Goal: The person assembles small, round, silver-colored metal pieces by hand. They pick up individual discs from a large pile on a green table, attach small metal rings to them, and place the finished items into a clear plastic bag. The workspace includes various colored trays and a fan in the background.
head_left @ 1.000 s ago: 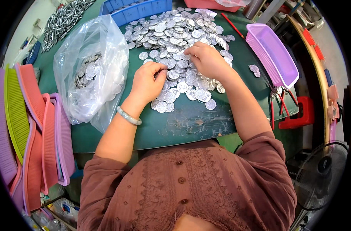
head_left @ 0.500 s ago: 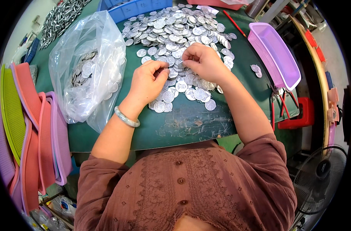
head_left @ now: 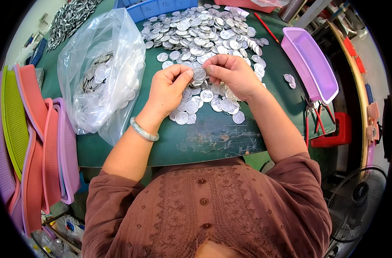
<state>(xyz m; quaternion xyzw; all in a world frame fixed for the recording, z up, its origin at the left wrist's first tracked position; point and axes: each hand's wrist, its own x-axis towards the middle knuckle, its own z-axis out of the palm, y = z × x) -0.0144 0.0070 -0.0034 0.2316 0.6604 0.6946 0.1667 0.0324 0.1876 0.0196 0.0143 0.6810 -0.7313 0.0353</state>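
Between my two hands, over the pile, a round silver medallion (head_left: 199, 74) faces up with a raised pattern. My left hand (head_left: 168, 86), a pale bangle on its wrist, pinches the medallion's left edge between thumb and forefinger. At the opposite edge, the thumb and fingers of my right hand (head_left: 236, 76) are closed together; the exact contact there is partly hidden. Similar medallions (head_left: 196, 32), some with small loops, are heaped beyond my hands. More of them (head_left: 190, 106) lie loosely spread beneath and nearer to me.
A clear plastic bag (head_left: 114, 96) with medallions stands at left on the green table (head_left: 221, 148). Stacked baskets (head_left: 30, 112) rise left of the table. At right are a purple basket (head_left: 314, 64) and red-handled pliers (head_left: 319, 118). A blue bin (head_left: 155, 9) sits behind the heap.
The medallion between my hands now shows its flat face. My right hand has shifted slightly right and down, and my left fingertips now sit at the medallion's edge.
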